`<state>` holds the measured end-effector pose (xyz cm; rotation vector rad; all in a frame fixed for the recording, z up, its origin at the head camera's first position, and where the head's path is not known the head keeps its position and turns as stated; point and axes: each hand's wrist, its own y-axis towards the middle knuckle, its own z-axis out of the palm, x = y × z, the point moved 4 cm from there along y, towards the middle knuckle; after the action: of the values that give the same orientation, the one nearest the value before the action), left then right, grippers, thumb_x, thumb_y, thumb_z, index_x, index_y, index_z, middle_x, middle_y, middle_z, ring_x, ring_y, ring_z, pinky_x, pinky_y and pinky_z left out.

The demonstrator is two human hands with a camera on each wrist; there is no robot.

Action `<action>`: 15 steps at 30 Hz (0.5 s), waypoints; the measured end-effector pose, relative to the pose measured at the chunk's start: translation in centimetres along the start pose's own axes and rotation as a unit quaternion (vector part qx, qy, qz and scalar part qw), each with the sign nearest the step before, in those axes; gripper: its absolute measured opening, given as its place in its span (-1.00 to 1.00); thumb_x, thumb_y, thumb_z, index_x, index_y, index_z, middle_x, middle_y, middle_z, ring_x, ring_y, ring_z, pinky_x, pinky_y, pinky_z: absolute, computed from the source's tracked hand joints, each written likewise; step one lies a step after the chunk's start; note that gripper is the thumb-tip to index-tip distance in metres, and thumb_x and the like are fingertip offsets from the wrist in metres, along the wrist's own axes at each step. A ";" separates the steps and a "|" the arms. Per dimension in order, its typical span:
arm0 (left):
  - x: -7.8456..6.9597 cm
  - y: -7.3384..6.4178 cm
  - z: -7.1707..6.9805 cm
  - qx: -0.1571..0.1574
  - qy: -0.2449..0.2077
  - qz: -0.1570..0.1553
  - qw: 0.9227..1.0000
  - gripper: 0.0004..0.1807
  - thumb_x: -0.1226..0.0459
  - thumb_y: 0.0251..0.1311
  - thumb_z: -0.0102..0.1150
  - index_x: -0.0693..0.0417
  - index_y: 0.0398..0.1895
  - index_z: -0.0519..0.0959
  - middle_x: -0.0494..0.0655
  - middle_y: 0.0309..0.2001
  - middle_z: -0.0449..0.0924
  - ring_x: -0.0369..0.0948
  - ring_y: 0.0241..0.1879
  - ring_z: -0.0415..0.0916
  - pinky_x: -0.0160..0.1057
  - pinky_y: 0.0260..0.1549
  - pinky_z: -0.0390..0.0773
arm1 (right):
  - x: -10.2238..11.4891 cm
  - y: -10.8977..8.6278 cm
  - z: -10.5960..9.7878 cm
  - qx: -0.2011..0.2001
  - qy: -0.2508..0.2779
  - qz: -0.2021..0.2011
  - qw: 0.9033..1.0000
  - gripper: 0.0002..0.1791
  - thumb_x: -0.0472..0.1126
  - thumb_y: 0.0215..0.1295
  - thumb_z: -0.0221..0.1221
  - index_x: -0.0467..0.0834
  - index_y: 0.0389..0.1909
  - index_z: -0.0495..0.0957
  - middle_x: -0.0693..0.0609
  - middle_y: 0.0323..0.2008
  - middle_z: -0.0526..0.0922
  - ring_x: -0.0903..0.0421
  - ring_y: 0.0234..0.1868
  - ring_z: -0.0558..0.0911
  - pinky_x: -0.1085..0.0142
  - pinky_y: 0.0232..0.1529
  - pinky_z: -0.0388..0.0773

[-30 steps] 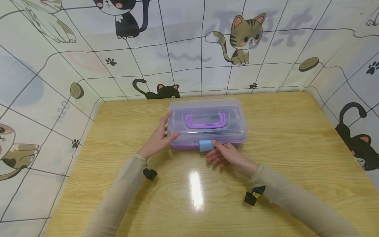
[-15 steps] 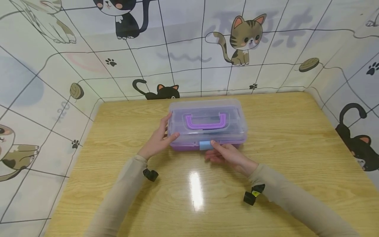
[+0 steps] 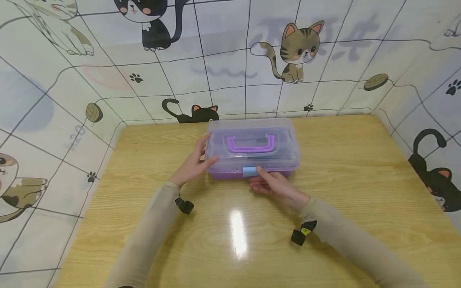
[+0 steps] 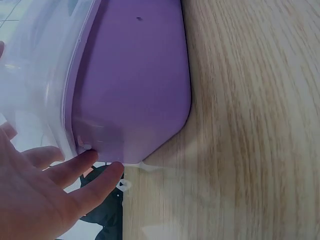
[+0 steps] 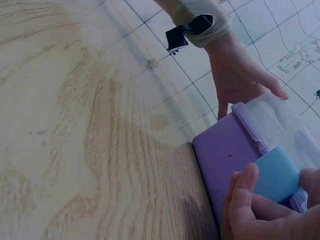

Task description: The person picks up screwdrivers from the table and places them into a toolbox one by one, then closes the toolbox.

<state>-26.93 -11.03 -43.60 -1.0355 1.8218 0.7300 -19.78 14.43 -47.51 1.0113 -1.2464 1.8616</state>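
Observation:
A purple plastic case (image 3: pixel 221 175) with a clear lid (image 3: pixel 252 161) lies closed on the table. A purple carrying handle (image 3: pixel 251 149) lies flat on the lid, and a light blue latch (image 3: pixel 250 171) sits at the front middle. My left hand (image 3: pixel 191 166) rests at the case's left end, thumb over the lid's corner; in the left wrist view its fingers (image 4: pixel 85 190) reach out nearly straight along that end. With my right hand (image 3: pixel 279 188) I pinch the latch, thumb on its upper edge and curled fingers (image 5: pixel 245 195) below it. The case's contents are hidden.
The case stands on a wood-grain table (image 3: pixel 342 160), close to its back edge. Behind and beside it rise walls covered in cat-print sheeting (image 3: pixel 230 56). A small black device (image 3: pixel 185 206) is strapped to each wrist.
The case and both hands have shifted slightly toward the back wall. Seen from the head, the blue latch looks shorter than a second ago, with my right thumb and fingers still at it.

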 end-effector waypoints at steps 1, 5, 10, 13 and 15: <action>0.0 0.1 0.0 0.001 -0.001 -0.002 1.000 -0.17 0.07 0.36 0.10 -0.35 0.53 -0.17 0.01 0.52 -0.13 0.14 0.37 0.09 0.04 0.18 0.36 | 0.0 0.1 0.0 0.001 0.003 0.001 1.000 -0.28 0.09 0.48 -0.04 -0.58 0.16 0.30 -0.40 0.05 0.52 0.09 -0.13 0.66 0.28 0.02 0.54; 0.0 0.2 -0.1 0.002 -0.001 -0.006 1.000 -0.16 0.03 0.36 0.08 -0.36 0.53 -0.19 0.03 0.52 -0.15 0.15 0.38 0.06 0.06 0.19 0.34 | 0.1 0.4 -0.1 0.008 0.016 0.005 1.000 -0.25 0.11 0.47 -0.03 -0.59 0.17 0.30 -0.43 0.08 0.49 0.11 -0.15 0.66 0.29 0.00 0.55; 0.3 0.3 -0.1 -0.006 0.000 -0.006 1.000 -0.16 0.09 0.38 0.08 -0.34 0.53 -0.21 0.05 0.52 -0.15 0.17 0.38 0.06 0.11 0.18 0.34 | 0.1 0.5 -0.2 0.018 0.029 0.010 0.999 -0.23 0.12 0.45 -0.01 -0.60 0.18 0.28 -0.42 0.09 0.49 0.09 -0.13 0.66 0.27 0.03 0.54; 0.5 0.3 0.2 -0.007 -0.011 -0.004 1.000 -0.16 0.15 0.39 0.07 -0.31 0.54 -0.22 0.05 0.52 -0.19 0.21 0.38 0.03 0.17 0.17 0.32 | -0.1 0.3 -0.5 0.023 0.031 0.015 0.999 -0.23 0.12 0.45 0.00 -0.59 0.19 0.29 -0.38 0.08 0.53 0.07 -0.09 0.65 0.22 0.08 0.51; 0.6 0.3 0.4 -0.008 -0.023 -0.007 1.000 -0.15 0.18 0.39 0.06 -0.29 0.55 -0.24 0.02 0.53 -0.25 0.24 0.38 -0.02 0.21 0.18 0.28 | -0.1 0.0 -0.9 0.025 0.026 0.020 0.999 -0.22 0.15 0.43 0.01 -0.56 0.20 0.31 -0.34 0.07 0.55 0.06 -0.07 0.64 0.20 0.09 0.50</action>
<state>-27.16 -10.81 -44.27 -1.0324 1.7713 0.7546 -19.95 15.22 -47.84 0.9649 -1.2030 1.9455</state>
